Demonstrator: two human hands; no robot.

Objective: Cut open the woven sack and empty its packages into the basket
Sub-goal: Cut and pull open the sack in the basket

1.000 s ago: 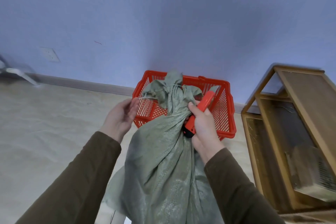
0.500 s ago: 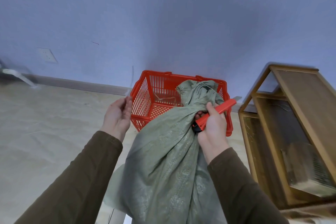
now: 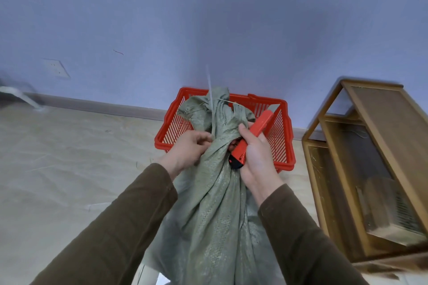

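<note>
The sack (image 3: 215,203) stands upright between the person's arms, its gathered neck raised just in front of the basket (image 3: 281,146), which sits on the floor against the far wall. This puts the mouth close to the drop point, so the packages should have a short way to fall once the sack is open. No packages are visible; the sack is shut.

The left hand (image 3: 187,149) grips the neck from the left, fingers curled into the bunched cloth. A pale tie strip (image 3: 209,90) rises from that spot. The grip probably steadies the neck and holds the tie taut for cutting.

The right hand (image 3: 254,155) is clamped on the knife (image 3: 251,137), thumb laid along its body, tip pointing up and away to the far right. Whether the blade is extended cannot be told. The knife lies beside the neck, ready to reach the tie.

A wooden shelf (image 3: 370,169) stands to the right.
</note>
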